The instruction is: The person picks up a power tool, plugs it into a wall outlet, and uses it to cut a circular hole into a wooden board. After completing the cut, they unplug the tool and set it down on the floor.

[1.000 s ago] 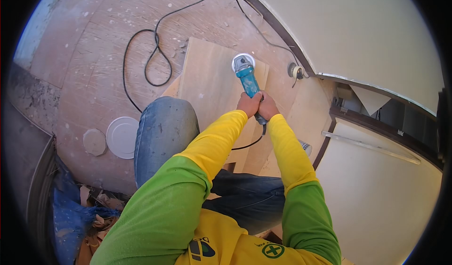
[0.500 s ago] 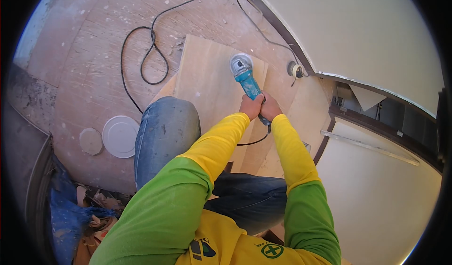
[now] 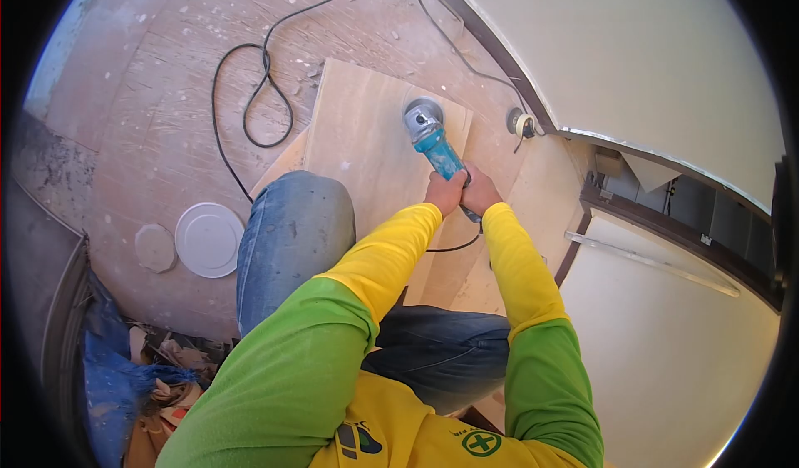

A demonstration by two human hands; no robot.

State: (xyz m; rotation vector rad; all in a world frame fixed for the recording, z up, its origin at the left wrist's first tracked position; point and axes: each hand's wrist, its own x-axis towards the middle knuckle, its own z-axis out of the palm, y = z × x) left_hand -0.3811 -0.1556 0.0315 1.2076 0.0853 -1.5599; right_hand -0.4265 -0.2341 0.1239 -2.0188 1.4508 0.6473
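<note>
The grinder [image 3: 436, 147] has edged slightly left, its head near the far edge of the board [image 3: 362, 135]. The left hand [image 3: 445, 192] and right hand [image 3: 480, 190] wrap closed around its rear, hiding it. The disc [image 3: 422, 118] is hard to make out.

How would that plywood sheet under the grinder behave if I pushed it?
The plywood sheet looks thin and flat, so probably fairly stiff and light. Lying on a dusty floor, it would likely slide easily, though the knee seems to pin it.
</note>
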